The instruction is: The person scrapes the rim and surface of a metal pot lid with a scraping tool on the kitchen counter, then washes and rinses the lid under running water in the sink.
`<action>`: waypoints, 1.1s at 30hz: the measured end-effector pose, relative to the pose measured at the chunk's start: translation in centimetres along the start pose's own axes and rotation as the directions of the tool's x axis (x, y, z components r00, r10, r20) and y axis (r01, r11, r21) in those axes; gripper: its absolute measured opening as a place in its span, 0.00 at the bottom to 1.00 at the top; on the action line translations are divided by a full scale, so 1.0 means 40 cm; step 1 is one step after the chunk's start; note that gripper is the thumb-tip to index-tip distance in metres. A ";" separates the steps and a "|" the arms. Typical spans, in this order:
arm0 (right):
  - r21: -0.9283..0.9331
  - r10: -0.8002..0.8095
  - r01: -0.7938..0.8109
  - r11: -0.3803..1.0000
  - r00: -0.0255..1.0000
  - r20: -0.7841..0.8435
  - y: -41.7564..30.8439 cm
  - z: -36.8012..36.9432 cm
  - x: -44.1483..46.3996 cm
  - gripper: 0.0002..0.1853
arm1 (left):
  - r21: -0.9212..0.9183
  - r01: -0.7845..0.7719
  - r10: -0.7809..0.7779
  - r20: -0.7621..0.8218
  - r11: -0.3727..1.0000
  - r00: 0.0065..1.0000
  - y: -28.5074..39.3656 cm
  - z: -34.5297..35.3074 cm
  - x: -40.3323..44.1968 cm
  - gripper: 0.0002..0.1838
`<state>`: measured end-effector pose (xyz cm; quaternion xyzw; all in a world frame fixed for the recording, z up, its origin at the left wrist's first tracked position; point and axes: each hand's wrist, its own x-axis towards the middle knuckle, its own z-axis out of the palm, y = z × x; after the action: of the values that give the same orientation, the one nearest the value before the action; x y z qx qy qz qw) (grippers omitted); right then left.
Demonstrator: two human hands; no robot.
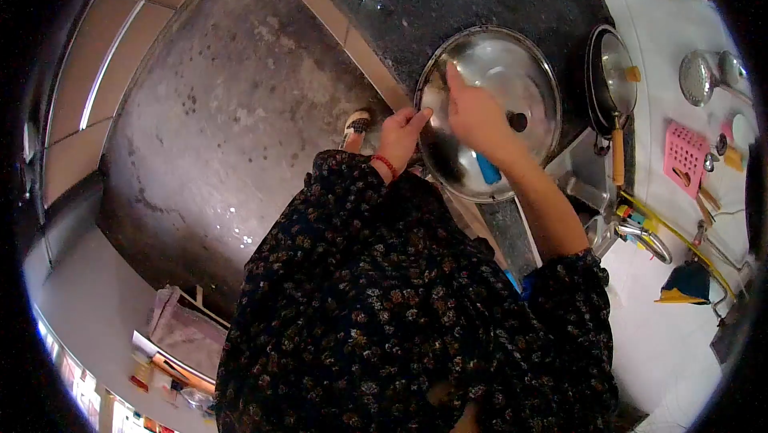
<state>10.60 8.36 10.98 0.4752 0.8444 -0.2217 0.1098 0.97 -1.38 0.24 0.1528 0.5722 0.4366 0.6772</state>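
Observation:
A large round shiny lid (535, 85) with a dark knob near its middle lies at the front edge of the black countertop. My left hand (398, 142), with a red bead bracelet at the wrist, grips the lid's left rim, thumb on top. Over the lid is my right hand (478, 117), its index finger stretched toward the upper left of the surface. From under its palm sticks out the blue handle (487, 170) of a tool; the rest of it is hidden by the hand. My other right fingers are curled out of sight.
Right of the lid, a wooden-handled pan (618, 149) with a glass lid leans by the wall. Beyond my right forearm are a sink (586, 185) and a faucet (652, 241). Ladles (698, 79) and a pink perforated rack (686, 156) hang on the white wall.

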 end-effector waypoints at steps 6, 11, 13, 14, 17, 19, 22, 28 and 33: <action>-0.067 0.031 -0.035 0.997 0.998 -0.058 -0.009 0.003 -0.025 0.30 | -0.066 -0.026 0.027 0.022 0.997 0.999 -0.023 -0.003 0.015 0.14; -0.001 0.087 -0.088 0.996 0.991 -0.104 -0.029 0.026 -0.013 0.30 | -0.095 0.012 -0.010 0.021 0.995 1.000 0.016 0.003 -0.011 0.14; -0.002 0.081 -0.082 0.997 0.995 -0.051 -0.054 0.031 -0.036 0.30 | -0.108 -0.034 0.037 0.031 0.994 0.999 -0.016 -0.004 0.009 0.14; 0.013 0.111 -0.111 0.994 0.994 0.023 -0.066 0.024 -0.047 0.29 | -0.097 -0.024 0.027 0.026 0.995 0.999 -0.033 -0.008 0.017 0.13; 0.024 0.142 -0.142 0.990 0.990 0.020 -0.036 0.009 -0.024 0.29 | -0.086 -0.030 0.031 0.005 0.996 1.000 -0.016 0.001 0.007 0.13; 0.039 0.159 -0.158 0.987 0.987 -0.025 -0.016 -0.001 0.006 0.29 | -0.096 -0.084 0.082 -0.025 0.992 0.996 0.001 0.009 -0.004 0.13; 0.033 0.128 -0.127 0.991 0.991 -0.038 -0.024 0.000 0.020 0.28 | -0.131 0.075 -0.079 -0.025 0.989 0.997 0.035 0.011 -0.024 0.13; 0.221 0.106 -0.143 0.965 0.979 0.173 -0.023 -0.046 -0.004 0.25 | -0.134 0.029 -0.028 0.013 0.991 1.000 0.059 0.015 -0.037 0.15; 0.239 0.164 -0.219 0.946 0.960 0.229 0.017 -0.072 0.063 0.25 | -0.052 -0.095 0.093 -0.028 0.994 0.995 -0.011 0.004 0.000 0.15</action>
<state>9.95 11.93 12.31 0.5400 0.7412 -0.3678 0.1539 1.30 -1.58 -0.01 0.1561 0.5612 0.4849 0.6524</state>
